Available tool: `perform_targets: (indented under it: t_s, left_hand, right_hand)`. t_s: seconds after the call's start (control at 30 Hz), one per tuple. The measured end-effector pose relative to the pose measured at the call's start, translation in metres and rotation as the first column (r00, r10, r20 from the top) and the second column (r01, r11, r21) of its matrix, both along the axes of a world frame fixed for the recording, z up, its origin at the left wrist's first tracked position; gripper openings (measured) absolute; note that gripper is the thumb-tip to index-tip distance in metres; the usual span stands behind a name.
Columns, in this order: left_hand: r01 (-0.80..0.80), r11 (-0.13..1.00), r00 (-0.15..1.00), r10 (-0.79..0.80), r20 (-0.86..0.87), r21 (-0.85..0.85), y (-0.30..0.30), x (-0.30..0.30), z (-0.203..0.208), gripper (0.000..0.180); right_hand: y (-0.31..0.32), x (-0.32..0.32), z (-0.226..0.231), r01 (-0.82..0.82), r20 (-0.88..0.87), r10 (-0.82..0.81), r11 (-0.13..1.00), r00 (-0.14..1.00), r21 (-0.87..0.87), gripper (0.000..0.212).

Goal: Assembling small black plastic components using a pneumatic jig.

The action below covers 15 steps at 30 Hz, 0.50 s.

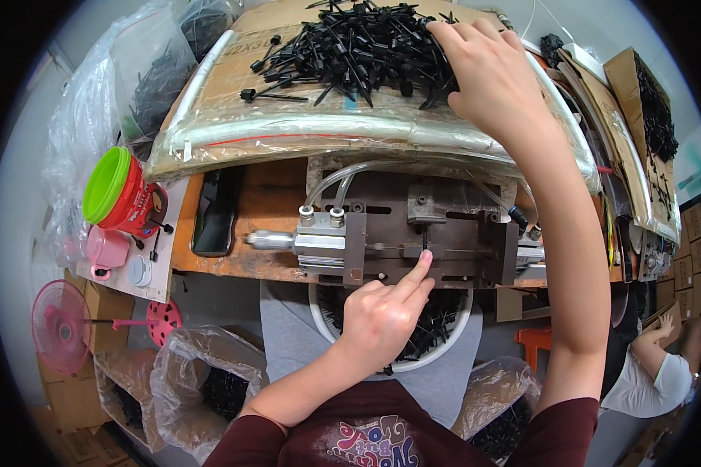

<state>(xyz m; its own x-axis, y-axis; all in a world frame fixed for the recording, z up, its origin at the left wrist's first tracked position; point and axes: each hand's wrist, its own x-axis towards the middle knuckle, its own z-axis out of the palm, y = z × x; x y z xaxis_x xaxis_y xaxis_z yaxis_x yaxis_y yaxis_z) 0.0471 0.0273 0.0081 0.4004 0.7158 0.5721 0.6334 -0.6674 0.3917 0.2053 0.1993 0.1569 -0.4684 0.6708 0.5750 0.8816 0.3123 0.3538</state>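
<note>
The person's left hand (383, 313) points 1 finger at the slot of the metal press fixture (413, 233), fingertip touching it, the other fingers curled and holding nothing. The right hand (491, 74) reaches into the pile of black plastic pins (350, 47) on the cardboard sheet (234, 78); whether it grips any, I cannot tell.

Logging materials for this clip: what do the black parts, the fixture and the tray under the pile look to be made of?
Black parts: likely moulded plastic, matt black, thin stems with small heads. Fixture: metal, dull grey-brown steel-like blocks with bolts, plus a brighter silvery cylinder. Tray: brown cardboard, wrapped in glossy clear film that glints at the edges.
</note>
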Motion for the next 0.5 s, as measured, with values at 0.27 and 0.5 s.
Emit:
perform_targets:
  t_s: [0.27, 0.5]
  left_hand:
    - [0.207, 0.955, 0.978, -0.198, 0.065, -0.213, -0.029, -0.023, 0.007, 0.024]
    - [0.317, 0.849, 0.941, -0.338, 0.026, -0.422, -0.058, -0.042, -0.026, 0.024]
  right_hand:
    - [0.059, 0.018, -0.003, -0.050, -0.334, -0.046, 0.961, 0.942, -0.272, 0.057]
    - [0.039, 0.000, 0.004, 0.016, -0.319, -0.117, 0.953, 0.940, -0.304, 0.041]
